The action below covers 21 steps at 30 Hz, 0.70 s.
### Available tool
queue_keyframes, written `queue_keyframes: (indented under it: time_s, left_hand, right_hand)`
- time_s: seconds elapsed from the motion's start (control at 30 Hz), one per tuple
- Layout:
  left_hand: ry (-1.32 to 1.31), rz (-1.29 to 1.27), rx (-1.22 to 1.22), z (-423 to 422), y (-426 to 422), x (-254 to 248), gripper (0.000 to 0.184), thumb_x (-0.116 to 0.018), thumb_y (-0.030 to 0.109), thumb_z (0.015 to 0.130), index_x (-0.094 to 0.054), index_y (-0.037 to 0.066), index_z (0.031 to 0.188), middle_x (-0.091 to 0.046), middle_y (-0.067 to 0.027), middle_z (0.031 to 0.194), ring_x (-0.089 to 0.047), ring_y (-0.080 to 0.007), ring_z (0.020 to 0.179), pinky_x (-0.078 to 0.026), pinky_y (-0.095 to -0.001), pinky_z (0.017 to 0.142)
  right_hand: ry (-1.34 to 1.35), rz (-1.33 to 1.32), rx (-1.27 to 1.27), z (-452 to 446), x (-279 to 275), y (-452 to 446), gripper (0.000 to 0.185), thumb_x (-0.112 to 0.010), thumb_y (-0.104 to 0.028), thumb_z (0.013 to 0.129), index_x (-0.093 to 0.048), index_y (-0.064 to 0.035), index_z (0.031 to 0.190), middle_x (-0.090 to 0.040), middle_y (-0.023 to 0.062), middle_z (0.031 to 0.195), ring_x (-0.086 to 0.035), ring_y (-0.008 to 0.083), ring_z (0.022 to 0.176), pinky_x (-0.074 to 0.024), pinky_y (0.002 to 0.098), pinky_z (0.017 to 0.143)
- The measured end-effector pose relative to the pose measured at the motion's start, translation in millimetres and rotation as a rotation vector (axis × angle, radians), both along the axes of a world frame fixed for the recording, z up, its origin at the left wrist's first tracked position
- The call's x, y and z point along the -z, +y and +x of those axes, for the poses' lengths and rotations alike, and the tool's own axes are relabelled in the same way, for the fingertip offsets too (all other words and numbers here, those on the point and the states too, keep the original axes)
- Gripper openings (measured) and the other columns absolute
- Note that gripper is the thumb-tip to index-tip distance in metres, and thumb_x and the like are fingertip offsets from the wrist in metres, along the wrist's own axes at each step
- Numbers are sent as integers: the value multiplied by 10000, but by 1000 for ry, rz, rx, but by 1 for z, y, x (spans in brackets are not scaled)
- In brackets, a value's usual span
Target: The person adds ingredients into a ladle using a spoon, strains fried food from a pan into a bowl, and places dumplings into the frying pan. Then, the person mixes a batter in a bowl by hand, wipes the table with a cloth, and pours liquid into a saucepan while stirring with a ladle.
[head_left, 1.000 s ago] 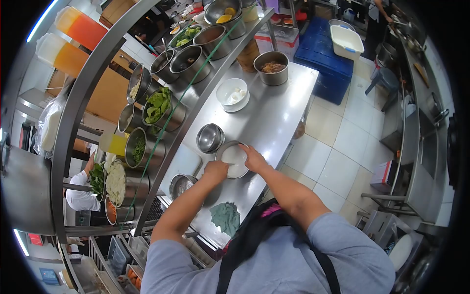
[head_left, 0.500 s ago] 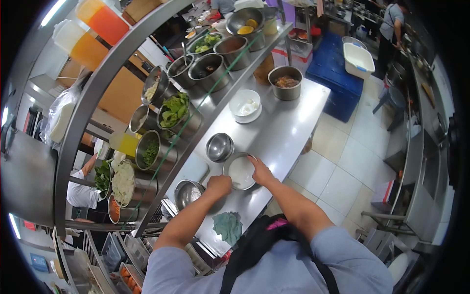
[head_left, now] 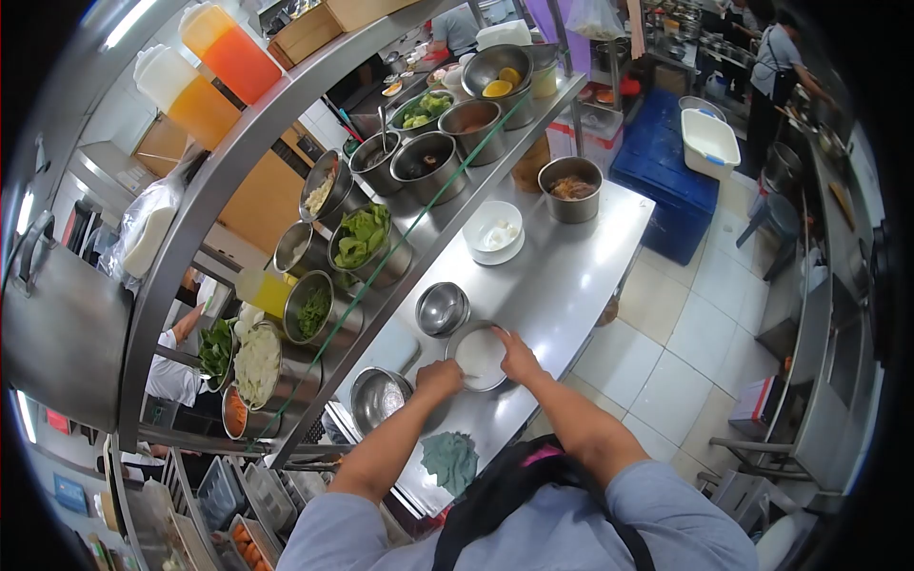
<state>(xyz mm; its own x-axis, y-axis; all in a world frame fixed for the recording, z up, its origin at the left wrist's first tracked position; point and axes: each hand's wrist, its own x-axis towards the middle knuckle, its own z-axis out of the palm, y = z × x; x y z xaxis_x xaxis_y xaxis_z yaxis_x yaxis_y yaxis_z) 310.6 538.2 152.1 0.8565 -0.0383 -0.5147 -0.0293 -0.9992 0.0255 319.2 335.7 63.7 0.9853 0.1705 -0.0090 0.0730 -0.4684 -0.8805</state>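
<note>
A round metal bowl (head_left: pixel 481 356) with white contents sits on the steel table (head_left: pixel 562 276). My right hand (head_left: pixel 517 357) is closed on its right rim. My left hand (head_left: pixel 440 379) is in a fist at the bowl's left side, with a thin utensil, only its end showing, reaching into the white contents. Just above the bowl are small stacked metal bowls (head_left: pixel 443 309). To the lower left stands another metal bowl (head_left: pixel 380 400), and a green cloth (head_left: pixel 449 462) lies near the table's front edge.
A steel shelf (head_left: pixel 419 221) with pots of vegetables runs along the left. Farther up the table are white bowls (head_left: pixel 493 231) and a pot of brown food (head_left: pixel 570 188). A blue chest (head_left: pixel 666 181) stands beyond. A person (head_left: pixel 776 62) is at the far right.
The camera view has shifted, so the table and shelf appear lower and farther right. My left hand has moved slightly at the bowl's edge; my right hand stays on the rim.
</note>
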Motion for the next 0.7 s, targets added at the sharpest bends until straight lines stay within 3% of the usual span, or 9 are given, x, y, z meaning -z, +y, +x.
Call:
queue_keyframes:
  time_s: [0.53,0.6,0.7]
  left_hand:
    - [-94,-36,-173,-16,-18,-4,284,-631,242,824,-727,178,1084,-717,-121,1094,-678,-311,1042,-521,-444,896]
    - [-98,-35,-199,-16,-20,-4,286,-629,239,824,-724,171,1085,-717,-122,1093,-676,-316,1043,-523,-442,893]
    - [-162,-79,-251,-14,-22,3,296,-632,233,816,-726,157,1086,-717,-130,1081,-677,-318,1035,-522,-447,894]
  right_hand:
    - [-9,24,11,-2,5,-1,740,-504,93,756,-417,-150,1450,-464,202,1395,-499,418,1246,-448,446,1031]
    - [12,51,-12,-2,5,-4,728,-487,62,764,-395,-124,1462,-407,243,1453,-466,442,1283,-417,459,1072]
    - [44,47,10,-5,1,-6,729,-504,50,768,-387,-124,1466,-400,233,1462,-467,440,1281,-419,459,1067]
